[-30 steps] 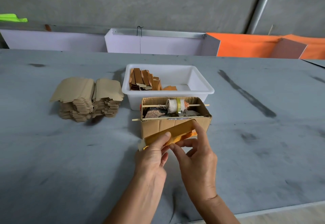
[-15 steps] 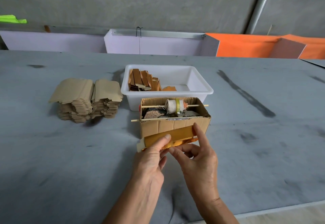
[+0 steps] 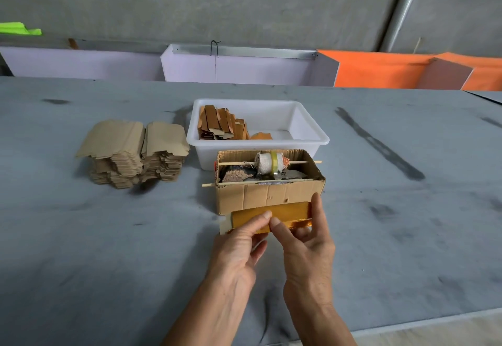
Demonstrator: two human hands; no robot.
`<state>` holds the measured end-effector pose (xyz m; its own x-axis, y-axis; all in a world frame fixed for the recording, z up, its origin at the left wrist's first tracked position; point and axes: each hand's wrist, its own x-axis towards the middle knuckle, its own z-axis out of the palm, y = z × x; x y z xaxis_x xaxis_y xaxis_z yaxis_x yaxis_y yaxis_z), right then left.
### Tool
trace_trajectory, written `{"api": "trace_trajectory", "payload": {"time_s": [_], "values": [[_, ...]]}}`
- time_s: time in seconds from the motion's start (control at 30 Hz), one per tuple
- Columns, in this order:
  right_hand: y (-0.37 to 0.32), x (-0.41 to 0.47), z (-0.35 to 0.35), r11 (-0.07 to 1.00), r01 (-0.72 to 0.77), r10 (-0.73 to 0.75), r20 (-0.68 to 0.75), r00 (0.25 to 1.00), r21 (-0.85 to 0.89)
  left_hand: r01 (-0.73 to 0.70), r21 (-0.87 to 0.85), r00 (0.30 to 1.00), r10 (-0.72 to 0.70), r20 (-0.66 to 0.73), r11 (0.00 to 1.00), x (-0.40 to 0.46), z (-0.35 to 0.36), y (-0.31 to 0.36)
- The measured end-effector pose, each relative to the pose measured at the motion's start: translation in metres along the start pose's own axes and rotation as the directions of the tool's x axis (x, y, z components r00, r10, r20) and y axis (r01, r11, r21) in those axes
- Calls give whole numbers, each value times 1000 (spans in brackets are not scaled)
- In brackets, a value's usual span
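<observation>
A small flat gold-coloured cardboard piece [image 3: 282,214] is held level just in front of the open cardboard box [image 3: 269,196]. My left hand [image 3: 239,248] pinches its left half with thumb on top. My right hand [image 3: 307,248] holds its right half, index finger raised along the right end, thumb tip beside the left thumb. The box holds a tape roll and a white wound spool [image 3: 271,162] on a wooden stick.
A white plastic tub [image 3: 307,139] behind the box contains folded orange-brown pieces [image 3: 222,122]. A stack of flat tan cardboard blanks [image 3: 133,152] sits to the left on the grey table. Lilac and orange panels stand along the back wall. The table's near edge runs at lower right.
The gold piece was tilted, its right end up; now it lies level and lower in front of the box. Both hands stayed on it, the thumbs now meeting on top.
</observation>
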<state>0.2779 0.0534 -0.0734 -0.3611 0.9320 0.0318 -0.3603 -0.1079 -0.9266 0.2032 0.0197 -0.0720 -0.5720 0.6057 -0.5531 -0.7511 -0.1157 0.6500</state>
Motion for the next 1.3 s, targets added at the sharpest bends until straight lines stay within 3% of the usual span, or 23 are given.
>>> {"api": "trace_trajectory", "payload": {"time_s": [0.17,0.47,0.87,1.07,1.3], "values": [[1,5,-5,999,13,-17,-86,996,-52,-61,-41,993,65,96,997,-7,-4,-4],[-5,7,-8,962,-243,254,-85,964,121,-215,28,974,212,82,976,-12,-6,-8],[-8,9,-3,928,-363,368,-47,929,87,-123,23,984,119,134,992,-12,-11,1],[-10,8,-3,919,-392,394,-54,917,47,-183,6,983,183,-1,983,-9,-10,4],[-17,12,0,919,-395,394,-82,916,-5,-214,45,977,215,-11,976,-12,-17,11]]}}
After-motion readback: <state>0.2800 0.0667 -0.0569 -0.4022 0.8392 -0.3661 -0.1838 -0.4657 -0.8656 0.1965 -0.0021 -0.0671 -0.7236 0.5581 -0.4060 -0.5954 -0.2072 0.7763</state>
